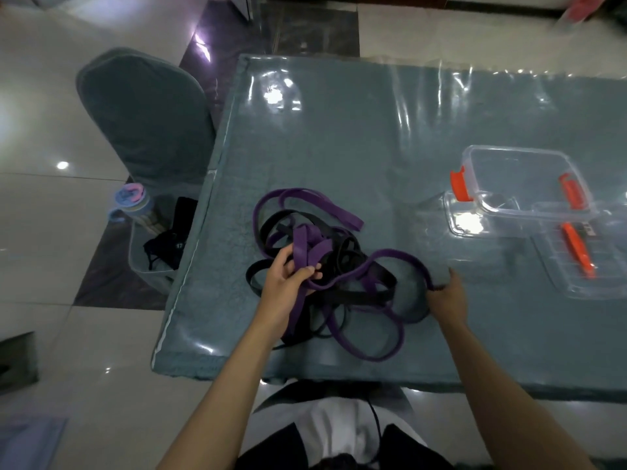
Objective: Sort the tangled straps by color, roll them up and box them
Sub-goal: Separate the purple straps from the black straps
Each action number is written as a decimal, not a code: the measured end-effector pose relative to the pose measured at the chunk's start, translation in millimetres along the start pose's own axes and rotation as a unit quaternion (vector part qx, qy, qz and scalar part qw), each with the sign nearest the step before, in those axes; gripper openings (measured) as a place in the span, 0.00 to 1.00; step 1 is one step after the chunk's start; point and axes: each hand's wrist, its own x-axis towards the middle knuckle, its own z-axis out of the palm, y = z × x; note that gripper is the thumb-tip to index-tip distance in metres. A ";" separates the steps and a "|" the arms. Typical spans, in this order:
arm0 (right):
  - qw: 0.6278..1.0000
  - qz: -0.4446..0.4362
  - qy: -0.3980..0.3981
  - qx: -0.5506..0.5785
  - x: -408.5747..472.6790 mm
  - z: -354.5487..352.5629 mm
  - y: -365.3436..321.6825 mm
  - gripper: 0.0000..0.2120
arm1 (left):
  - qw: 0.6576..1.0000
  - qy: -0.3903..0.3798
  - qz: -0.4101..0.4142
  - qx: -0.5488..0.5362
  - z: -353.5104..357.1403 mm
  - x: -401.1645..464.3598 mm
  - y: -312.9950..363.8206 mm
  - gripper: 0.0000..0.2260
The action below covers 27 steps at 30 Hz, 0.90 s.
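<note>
Head view: purple straps and black straps lie knotted together mid-desk. Left hand grips a purple strand in the heap; right hand pinches a purple loop at its right edge. Clear box sits empty, well right. Risk: pulling apart could cinch the tangle or drag it off the near edge.

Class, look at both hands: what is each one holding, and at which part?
Left hand grips a purple strap inside the tangle; right hand pinches the same colour strap's outer loop at the pile's right edge.
</note>
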 end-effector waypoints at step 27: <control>0.823 -0.188 -0.405 0.351 -131.5 -40.3 14.2 0.11 | 0.974 -0.020 0.060 0.216 79.6 -107.5 -64.1 0.29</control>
